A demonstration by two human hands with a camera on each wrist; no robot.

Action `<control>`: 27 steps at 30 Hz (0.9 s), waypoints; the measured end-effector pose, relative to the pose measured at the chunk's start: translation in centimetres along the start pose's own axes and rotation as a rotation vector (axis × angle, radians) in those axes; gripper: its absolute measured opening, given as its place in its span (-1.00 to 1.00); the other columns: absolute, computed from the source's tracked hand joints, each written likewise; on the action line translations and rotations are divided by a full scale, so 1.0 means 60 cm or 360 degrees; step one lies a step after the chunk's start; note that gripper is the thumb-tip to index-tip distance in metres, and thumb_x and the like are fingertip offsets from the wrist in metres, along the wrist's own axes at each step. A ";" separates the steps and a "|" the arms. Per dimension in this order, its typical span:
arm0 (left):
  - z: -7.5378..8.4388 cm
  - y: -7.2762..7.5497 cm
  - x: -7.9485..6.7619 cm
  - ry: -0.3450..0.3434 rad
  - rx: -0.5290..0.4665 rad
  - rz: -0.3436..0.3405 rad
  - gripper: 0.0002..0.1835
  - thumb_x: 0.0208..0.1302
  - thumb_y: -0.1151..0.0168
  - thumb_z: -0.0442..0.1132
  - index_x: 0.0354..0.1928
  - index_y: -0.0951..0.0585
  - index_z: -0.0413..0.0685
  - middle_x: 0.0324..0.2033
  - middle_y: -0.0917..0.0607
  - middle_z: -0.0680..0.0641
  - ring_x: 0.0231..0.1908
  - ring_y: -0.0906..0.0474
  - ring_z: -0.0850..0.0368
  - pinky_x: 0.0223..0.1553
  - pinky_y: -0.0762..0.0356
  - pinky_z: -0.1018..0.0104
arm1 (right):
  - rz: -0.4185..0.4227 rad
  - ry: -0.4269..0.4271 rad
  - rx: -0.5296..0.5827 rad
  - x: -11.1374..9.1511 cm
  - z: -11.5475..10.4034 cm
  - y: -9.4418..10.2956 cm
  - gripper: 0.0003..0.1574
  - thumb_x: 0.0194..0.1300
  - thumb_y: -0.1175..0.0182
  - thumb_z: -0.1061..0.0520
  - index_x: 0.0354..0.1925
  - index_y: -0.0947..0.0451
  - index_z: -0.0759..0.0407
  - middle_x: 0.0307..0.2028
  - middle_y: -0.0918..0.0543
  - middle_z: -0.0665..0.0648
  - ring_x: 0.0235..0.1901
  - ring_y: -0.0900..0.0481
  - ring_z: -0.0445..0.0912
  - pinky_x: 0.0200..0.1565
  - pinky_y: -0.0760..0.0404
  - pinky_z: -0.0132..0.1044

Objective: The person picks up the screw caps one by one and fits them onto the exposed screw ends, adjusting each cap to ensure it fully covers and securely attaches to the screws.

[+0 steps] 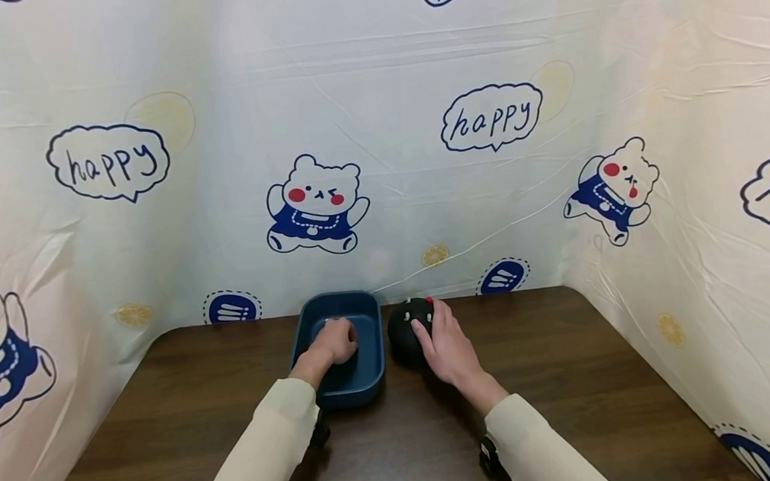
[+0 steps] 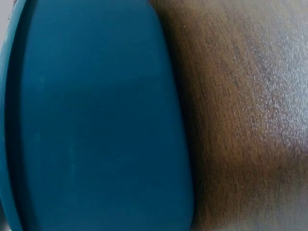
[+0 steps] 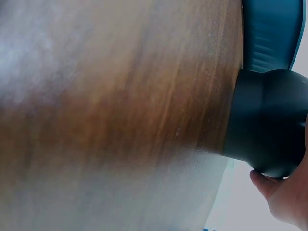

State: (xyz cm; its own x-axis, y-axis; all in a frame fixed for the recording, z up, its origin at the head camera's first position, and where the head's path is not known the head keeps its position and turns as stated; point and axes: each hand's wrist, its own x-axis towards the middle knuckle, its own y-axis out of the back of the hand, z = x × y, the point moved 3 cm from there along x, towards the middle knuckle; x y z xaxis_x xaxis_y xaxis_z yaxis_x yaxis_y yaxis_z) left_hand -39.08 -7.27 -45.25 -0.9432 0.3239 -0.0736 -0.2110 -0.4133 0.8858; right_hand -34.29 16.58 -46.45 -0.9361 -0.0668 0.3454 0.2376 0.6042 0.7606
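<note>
Black ball (image 1: 402,343): near the far edge of the table (image 1: 569,377), just right of a blue tub (image 1: 356,397). Notes run large to small.

Printed curtain (image 1: 403,120) behind. Table in dark wood grain. Blue tub open-topped, upright, a narrow gap between it and the ball. Ball rounded above, straight-sided at its base (image 3: 244,118).

Left hand (image 1: 334,339) down inside the tub, fingers bent; knuckles hide the fingertips, so cannot tell whether that grip pinches anything. Left wrist view gives only tub and table. Right hand (image 1: 449,346) over the ball's right side; grip curved around it, thumb and fingers apart.

Smallest: pale studs (image 1: 407,316) on the ball, a red tip (image 1: 429,299) by the right fingers.

Handling, as judged: step in hand looks like steadying the ball while the left hand works in the tub. Best done with light right-hand pressure, base flat, fingers off the studs in case they are sharp. Left forearm should clear the tub's rim, lest it nudge the tub into the ball.
</note>
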 end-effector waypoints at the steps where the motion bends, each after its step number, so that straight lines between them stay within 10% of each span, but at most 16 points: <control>1: 0.000 0.000 -0.001 -0.0005 -0.0017 0.0009 -0.88 0.43 -0.21 -0.35 -0.17 -0.71 -0.20 -0.30 -0.66 -0.07 -0.33 -0.55 0.05 -0.22 -0.61 0.14 | -0.0008 -0.0008 -0.0005 0.000 0.000 0.000 -0.01 0.56 0.25 -0.45 0.55 0.00 0.21 0.49 -0.19 0.27 0.33 -0.38 0.15 0.28 -0.47 0.19; 27: -0.006 0.014 -0.009 0.0068 -0.0468 0.0062 -0.82 0.42 -0.20 -0.32 -0.10 -0.74 -0.22 -0.22 -0.70 -0.09 -0.24 -0.58 0.03 -0.15 -0.59 0.14 | 0.0004 0.0007 0.0003 -0.003 -0.001 0.001 0.00 0.55 0.27 -0.46 0.55 0.00 0.22 0.48 -0.20 0.29 0.32 -0.38 0.16 0.28 -0.47 0.18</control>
State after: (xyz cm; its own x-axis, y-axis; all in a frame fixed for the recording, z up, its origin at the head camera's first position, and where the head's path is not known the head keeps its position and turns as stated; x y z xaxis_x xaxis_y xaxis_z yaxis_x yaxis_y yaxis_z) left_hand -38.81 -8.10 -44.64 -0.9607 0.2693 -0.0671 -0.2339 -0.6553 0.7183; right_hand -34.11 16.59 -46.41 -0.9343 -0.0688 0.3498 0.2395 0.6058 0.7587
